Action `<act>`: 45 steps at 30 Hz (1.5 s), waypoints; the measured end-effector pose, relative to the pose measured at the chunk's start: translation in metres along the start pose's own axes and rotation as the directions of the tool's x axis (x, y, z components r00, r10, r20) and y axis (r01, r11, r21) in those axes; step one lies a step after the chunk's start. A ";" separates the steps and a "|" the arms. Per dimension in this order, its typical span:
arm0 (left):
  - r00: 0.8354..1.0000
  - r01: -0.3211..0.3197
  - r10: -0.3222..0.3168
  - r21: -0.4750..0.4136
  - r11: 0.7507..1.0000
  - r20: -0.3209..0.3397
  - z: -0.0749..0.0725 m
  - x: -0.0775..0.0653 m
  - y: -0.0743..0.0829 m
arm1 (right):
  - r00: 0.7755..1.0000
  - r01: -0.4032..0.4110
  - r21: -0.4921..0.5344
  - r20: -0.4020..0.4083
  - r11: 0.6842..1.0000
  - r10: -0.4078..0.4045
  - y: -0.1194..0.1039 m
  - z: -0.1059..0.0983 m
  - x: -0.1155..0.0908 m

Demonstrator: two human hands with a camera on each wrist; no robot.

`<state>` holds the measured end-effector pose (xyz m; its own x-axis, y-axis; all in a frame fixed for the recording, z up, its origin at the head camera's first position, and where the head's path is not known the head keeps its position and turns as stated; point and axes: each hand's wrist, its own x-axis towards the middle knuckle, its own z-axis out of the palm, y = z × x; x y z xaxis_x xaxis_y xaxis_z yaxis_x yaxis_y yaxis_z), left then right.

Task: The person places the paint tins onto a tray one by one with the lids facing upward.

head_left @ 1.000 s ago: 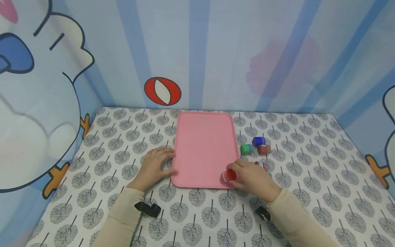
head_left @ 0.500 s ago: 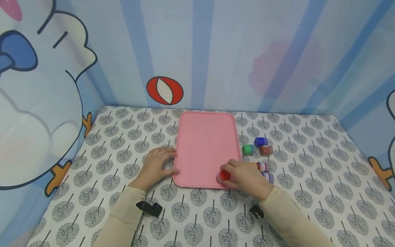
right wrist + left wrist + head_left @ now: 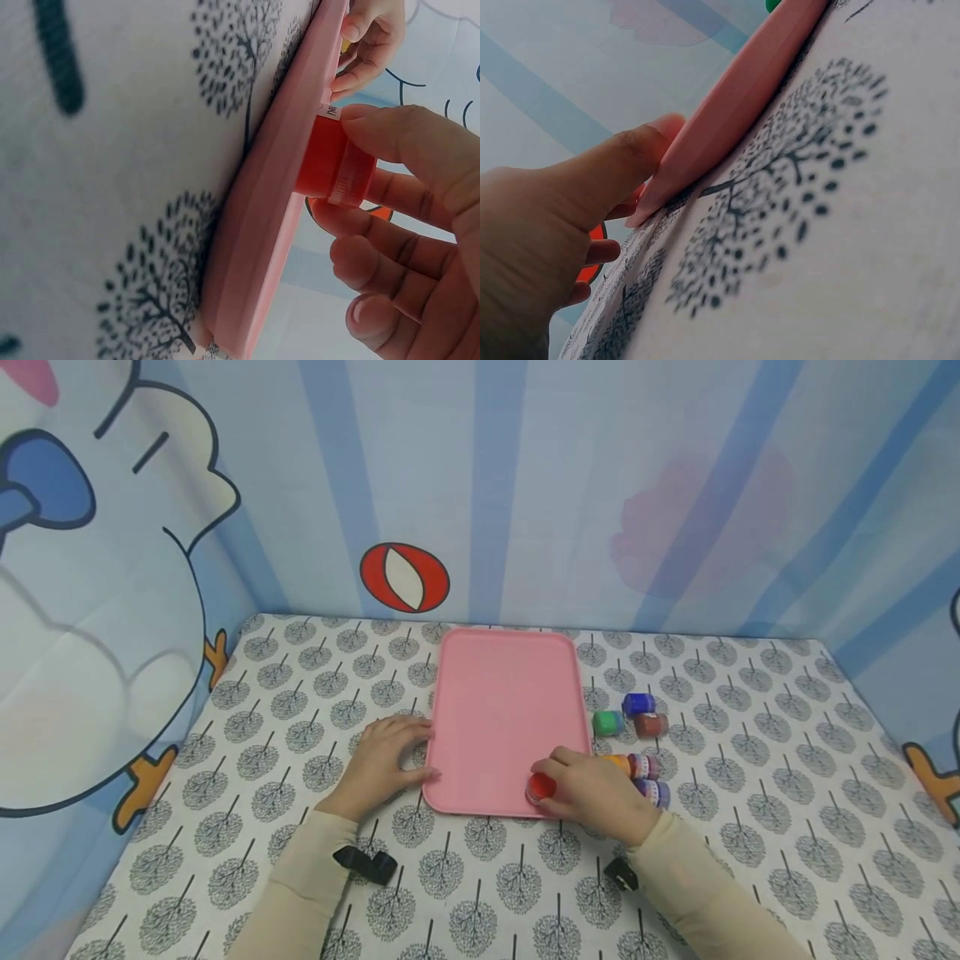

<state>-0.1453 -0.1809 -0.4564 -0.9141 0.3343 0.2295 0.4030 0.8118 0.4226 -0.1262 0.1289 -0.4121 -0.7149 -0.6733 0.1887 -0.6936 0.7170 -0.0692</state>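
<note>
A pink tray point(image 3: 510, 718) lies on the patterned tablecloth in the head view. Near its front right corner stands a small red paint jar point(image 3: 322, 161), upright, its base on the tray or just over it. My right hand point(image 3: 596, 793) pinches the jar's red lid between thumb and fingers, with other fingers loosely bent beside it in the right wrist view. At the tray's left rim, my left hand point(image 3: 382, 764) is spread; its thumb point(image 3: 622, 165) touches the outer wall of the tray in the left wrist view.
Right of the tray lie green point(image 3: 607, 722), blue point(image 3: 639, 704) and brown point(image 3: 651, 725) jars. Closer in are orange point(image 3: 618, 763), dark red point(image 3: 645, 767) and purple point(image 3: 654, 792) ones, partly behind the right hand. A printed curtain point(image 3: 555, 485) hangs behind the table.
My right hand has moved slightly left with the red paint jar, which has gone from tilted to upright at the tray's front right. The left hand stays at the rim.
</note>
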 end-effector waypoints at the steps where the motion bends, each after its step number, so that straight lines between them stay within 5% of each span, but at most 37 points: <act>1: 1.000 0.002 -0.002 -0.001 1.000 0.002 0.000 0.000 0.000 | 1.000 -0.003 0.003 0.005 1.000 0.003 0.000 0.000 0.000; 21: 1.000 -0.007 0.007 -0.013 1.000 -0.005 0.000 -0.001 0.000 | 0.999 -0.014 0.070 0.042 0.997 0.011 0.014 -0.010 -0.006; 27: 1.000 0.002 -0.002 -0.023 1.000 0.000 -0.002 -0.001 0.001 | 1.000 -0.020 0.064 -0.003 0.998 0.021 0.021 -0.015 -0.010; 45: 1.000 0.004 -0.004 -0.032 0.999 -0.004 0.001 -0.001 0.000 | 0.984 -0.173 0.072 -0.017 0.982 0.175 0.061 -0.027 -0.030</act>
<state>-0.1447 -0.1807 -0.4576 -0.9157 0.3288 0.2310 0.4003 0.7976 0.4513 -0.1448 0.1977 -0.3956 -0.8234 -0.5345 0.1904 -0.5640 0.8077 -0.1716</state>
